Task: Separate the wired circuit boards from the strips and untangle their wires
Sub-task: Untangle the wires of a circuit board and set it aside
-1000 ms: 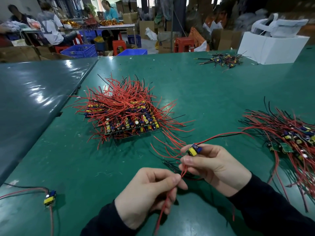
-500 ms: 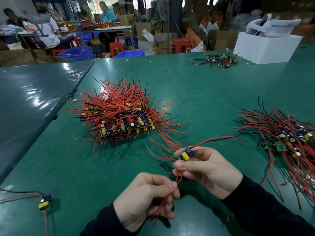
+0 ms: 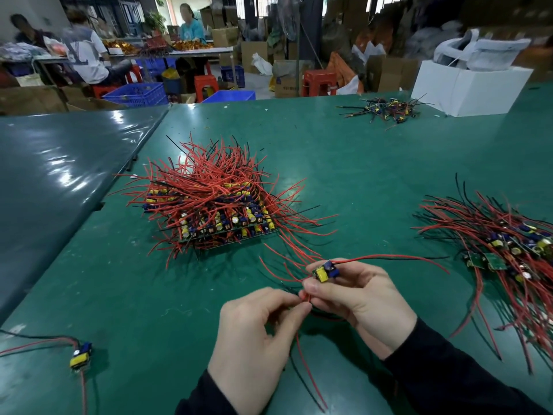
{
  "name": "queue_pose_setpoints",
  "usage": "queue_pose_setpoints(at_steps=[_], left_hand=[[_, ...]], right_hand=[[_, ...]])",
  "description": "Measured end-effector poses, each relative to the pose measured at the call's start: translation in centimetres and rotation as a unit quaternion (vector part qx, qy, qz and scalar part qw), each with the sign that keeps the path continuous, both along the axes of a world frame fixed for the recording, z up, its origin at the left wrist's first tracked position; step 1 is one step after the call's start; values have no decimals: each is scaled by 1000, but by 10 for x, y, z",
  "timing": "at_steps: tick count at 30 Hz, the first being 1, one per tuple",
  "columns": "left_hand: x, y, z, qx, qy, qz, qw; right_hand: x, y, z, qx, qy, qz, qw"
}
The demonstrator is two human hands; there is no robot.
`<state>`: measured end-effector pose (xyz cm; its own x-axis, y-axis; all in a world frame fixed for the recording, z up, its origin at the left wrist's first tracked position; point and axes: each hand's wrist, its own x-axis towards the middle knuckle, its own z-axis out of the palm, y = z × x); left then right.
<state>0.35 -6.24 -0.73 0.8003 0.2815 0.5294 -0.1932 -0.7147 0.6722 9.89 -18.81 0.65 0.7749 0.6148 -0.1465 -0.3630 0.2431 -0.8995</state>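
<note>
Right hand (image 3: 363,298) pinches a small board (image 3: 325,271) between curled fingers, above the green table (image 3: 359,163). Left hand (image 3: 257,336) has slid up the red wire (image 3: 309,375) from a lower hold a second ago and now pinches it just under the board, so the lead appears combed nearly free. Wires are thin, flexible and glossy; the board carries a blocky yellow part. The unsorted stack (image 3: 215,205) bristles beyond.

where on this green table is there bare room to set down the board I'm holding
Bare green table lies between the big red-wired strip pile and the lone yellow-and-blue board at your near left. The right side is crowded by the loose wired-board heap.
</note>
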Motion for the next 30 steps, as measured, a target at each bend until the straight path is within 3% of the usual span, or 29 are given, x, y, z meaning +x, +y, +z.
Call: queue_pose_setpoints(at_steps=[2,4,7,9,11,18,24,27,30], left_hand=[[3,-1,-3,66,-21,-6,998],[3,-1,-5,59,-24,-5,998],[1,-6,-2,-97,38,9,994],[2,-8,1,-252,99,-15,963],[2,-8,2,-323,134,-38,936],[0,-12,1,-255,119,-22,959],[2,-14,-4,-164,70,-13,984],[2,-13,-7,-242,106,-19,964],[3,-12,-3,-361,136,-45,922]], right_hand=[[-1,0,-1,0,3,-12,1000],[-2,1,-3,3,5,-20,1000],[-5,1,-2,15,8,-29,999],[-7,1,0,18,2,-34,999],[-9,3,0,12,-17,-37,999],[-20,5,2,9,-104,-69,992],[-15,7,0,19,-62,-85,994],[-18,3,1,14,-102,-68,992],[-17,2,3,9,-132,-65,989]])
